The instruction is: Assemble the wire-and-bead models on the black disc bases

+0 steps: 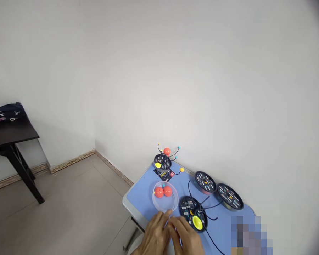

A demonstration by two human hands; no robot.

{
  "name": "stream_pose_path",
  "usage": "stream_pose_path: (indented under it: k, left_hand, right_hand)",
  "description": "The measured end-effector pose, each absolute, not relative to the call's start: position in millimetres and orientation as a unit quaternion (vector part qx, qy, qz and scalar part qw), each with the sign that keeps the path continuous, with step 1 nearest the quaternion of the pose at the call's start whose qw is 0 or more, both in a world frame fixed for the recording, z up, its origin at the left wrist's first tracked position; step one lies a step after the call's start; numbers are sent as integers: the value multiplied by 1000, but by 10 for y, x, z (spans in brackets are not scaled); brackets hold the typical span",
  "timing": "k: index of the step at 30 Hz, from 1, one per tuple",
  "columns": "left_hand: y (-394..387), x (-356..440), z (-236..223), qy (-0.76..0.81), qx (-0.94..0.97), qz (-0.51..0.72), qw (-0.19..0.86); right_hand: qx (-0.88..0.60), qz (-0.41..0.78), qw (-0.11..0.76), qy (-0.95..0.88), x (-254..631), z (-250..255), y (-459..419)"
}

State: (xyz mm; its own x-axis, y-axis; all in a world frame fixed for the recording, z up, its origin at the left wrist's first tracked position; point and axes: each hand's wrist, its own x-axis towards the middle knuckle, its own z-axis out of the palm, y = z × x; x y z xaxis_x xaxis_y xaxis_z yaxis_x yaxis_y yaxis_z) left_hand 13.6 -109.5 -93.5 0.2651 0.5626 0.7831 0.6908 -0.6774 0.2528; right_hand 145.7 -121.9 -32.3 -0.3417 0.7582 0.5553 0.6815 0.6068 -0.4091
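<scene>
My left hand (154,233) and my right hand (188,236) meet at the near edge of a small blue table (138,194). Their fingers press together just at the near rim of a clear plastic bowl (172,204), and what they pinch is hidden. Two orange balls (163,191) and a tiny blue bead lie in the bowl. Right of my hands sits a round black disc (187,207) with a yellow cap (197,222) and thin black wires coming off it.
At the table's far corner stands a black round model (162,162) with an orange ball and beads on wire arms. Two more black discs (205,181) (230,196) lie by the white wall. A dark side table (7,136) with a bag stands far left, on tiled floor.
</scene>
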Motion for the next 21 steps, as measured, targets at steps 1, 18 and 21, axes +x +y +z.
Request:
stream_pose_path:
  k: [1,18,21]
  left_hand:
    - [-1059,81,-915,-416,-792,-442,66]
    - [-903,-376,-830,-419,-786,-442,107]
    - [-887,-444,-822,-408,-784,-447,137]
  right_hand:
    - [-444,64,348,-824,1362,-247,-1109]
    - [-608,52,109,-785,809,-28,-409]
    - [-644,38,105,-757,853,-36,-443]
